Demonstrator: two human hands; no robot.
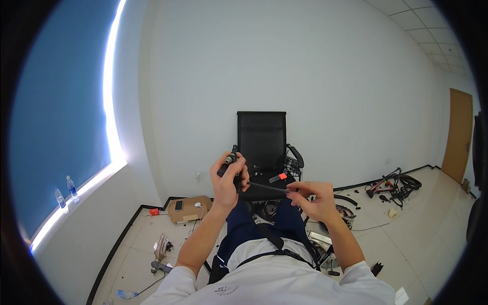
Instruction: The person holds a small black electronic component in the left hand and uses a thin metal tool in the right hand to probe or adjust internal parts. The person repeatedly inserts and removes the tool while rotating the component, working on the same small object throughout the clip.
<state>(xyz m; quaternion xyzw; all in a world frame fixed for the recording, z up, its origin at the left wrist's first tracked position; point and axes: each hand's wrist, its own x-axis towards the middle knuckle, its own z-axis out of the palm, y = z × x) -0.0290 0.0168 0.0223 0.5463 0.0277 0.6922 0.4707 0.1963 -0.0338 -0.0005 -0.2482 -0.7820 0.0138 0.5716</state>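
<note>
In front of my body, my left hand (pixel 223 192) is closed around a small black part with a silver metal barrel (pixel 230 158). Its exact kind is hard to make out, since my fingers cover much of it. A thin dark cable or rod (pixel 268 187) runs from beside that hand across to the right. My right hand (pixel 317 201) pinches its far end between thumb and fingers. Behind the hands is a black office chair (pixel 262 134), with a red-and-black object (pixel 278 178) on its seat.
On the floor at left lie a cardboard box (pixel 188 216) with a phone (pixel 179 205), metal parts (pixel 161 247) and a bottle (pixel 127 294). Bicycle parts (pixel 394 188) are heaped along the right wall. Two bottles (pixel 71 187) stand on the windowsill.
</note>
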